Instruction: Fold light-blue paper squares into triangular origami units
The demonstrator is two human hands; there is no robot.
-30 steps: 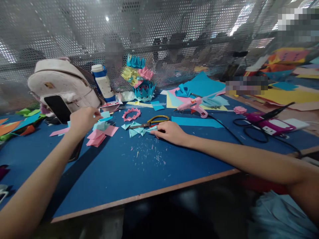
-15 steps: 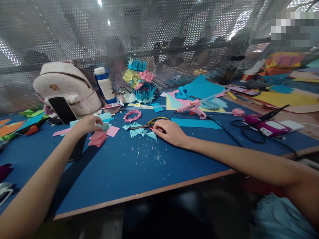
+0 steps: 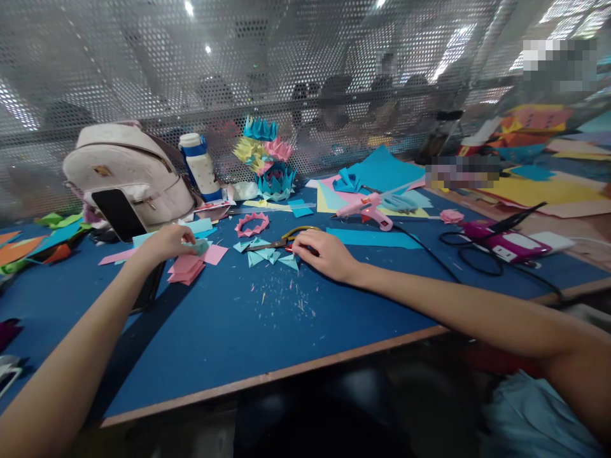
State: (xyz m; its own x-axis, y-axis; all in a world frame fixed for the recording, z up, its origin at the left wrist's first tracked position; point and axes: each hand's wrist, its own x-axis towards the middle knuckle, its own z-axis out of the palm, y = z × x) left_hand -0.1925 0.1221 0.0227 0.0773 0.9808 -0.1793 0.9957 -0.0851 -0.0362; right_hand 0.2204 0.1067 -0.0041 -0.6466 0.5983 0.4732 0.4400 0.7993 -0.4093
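My left hand (image 3: 168, 242) is closed on a small light-blue folded paper piece (image 3: 199, 245), just above a stack of pink paper squares (image 3: 187, 267). My right hand (image 3: 321, 253) rests on the blue table (image 3: 229, 331), fingers curled over the handles of the yellow-handled scissors (image 3: 282, 239). Several light-blue folded triangles (image 3: 263, 252) lie between the two hands. A pink folded paper ring (image 3: 252, 222) sits just behind them.
A white backpack (image 3: 125, 170) with a black phone (image 3: 119, 214) leaning on it stands at the back left, beside a white and blue bottle (image 3: 200, 166). A stacked paper ornament (image 3: 267, 156), a pink glue gun (image 3: 367, 208) with a black cord, coloured sheets and a perforated screen lie behind.
My left hand came down from near the phone to the pink squares with the light-blue piece in its fingers. My right hand shifted slightly onto the scissor handles.
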